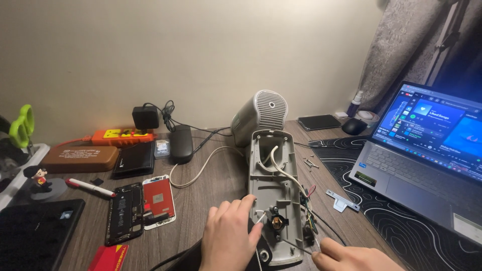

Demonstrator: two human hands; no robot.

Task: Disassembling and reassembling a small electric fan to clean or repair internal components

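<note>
1. Currently the person works inside an opened grey appliance housing point(273, 193) that lies flat on the wooden desk point(211, 190), near centre.
2. Left hand point(232, 236): palm down at the housing's near-left edge, fingers curled and pressed close together, fingertips point(251, 200) resting on the rim; it appears to steady the shell.
3. Right hand point(351, 257): at the near-right corner, mostly cut off by the frame. Fingers look closed in a pinch around a thin metal tool point(296, 246) whose tip reaches toward the brass and black fitting point(276, 221); the exact grip cannot be told.
4. Step judged: work on the fitting at the near end of the shell, interior exposed. The next move would call for a steady tool tip and a firm hold on the shell, keeping clear of the coloured wires point(307, 211).
5. Orientation: the housing's long axis runs near to far, rounded end pointing far toward the ribbed grey cover point(268, 111). A white cable point(283, 170) runs along that axis inside.
6. Surroundings: loose screws point(311, 163) and a small metal bracket point(341, 200) to the right, laptop point(422, 165) further right; a dismantled phone point(124, 213) to the left.
</note>
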